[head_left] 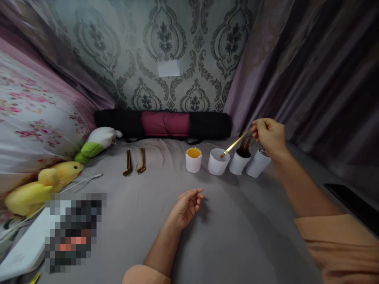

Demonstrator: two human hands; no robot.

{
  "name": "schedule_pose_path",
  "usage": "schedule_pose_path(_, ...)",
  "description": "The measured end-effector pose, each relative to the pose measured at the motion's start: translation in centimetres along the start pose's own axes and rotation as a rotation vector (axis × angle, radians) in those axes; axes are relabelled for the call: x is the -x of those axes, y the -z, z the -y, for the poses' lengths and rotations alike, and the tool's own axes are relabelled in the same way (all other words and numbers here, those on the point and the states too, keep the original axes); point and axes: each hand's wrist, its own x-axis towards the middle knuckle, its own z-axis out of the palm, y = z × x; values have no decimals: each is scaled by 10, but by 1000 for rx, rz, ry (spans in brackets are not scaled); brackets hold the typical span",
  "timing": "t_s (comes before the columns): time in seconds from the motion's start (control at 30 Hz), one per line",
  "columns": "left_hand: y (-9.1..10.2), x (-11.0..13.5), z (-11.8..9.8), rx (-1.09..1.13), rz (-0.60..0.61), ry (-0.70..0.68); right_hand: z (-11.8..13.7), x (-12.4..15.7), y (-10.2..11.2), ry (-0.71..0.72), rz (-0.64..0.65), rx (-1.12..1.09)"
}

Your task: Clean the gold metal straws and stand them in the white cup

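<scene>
My right hand (270, 134) pinches the upper end of a slim gold-coloured stick (235, 145). It slants down to the left, and its brownish lower tip is at the mouth of a white cup (218, 165); the exact kind of stick is unclear. My left hand (189, 206) hangs loosely curled over the sheet, fingers apart and holding nothing. To the left of that cup stands a white-wrapped one (193, 163) with a yellow-orange inside. On its right, a white-wrapped container (238, 163) holds several brownish-gold sticks. A white cylinder (257, 165) with a metallic top leans beside it, partly behind my right wrist.
Two bent gold-brown pieces (127, 163) lie left on the grey sheet (166, 244). A black and maroon roll (166, 123) runs along the wall. Plush toys (63, 175), a white cable (83, 181) and a white device (32, 244) are left; a dark flat object (352, 203) lies right.
</scene>
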Motion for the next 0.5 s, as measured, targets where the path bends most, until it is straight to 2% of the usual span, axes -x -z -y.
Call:
schedule_pose_path(0.3, 0, 0, 0, 5, 9, -6, -12, 2, -18, 85, 103, 121)
schedule_pose_path(0.5, -2, 1, -2, 5, -9, 6, -15, 4, -34, 79, 271, 98)
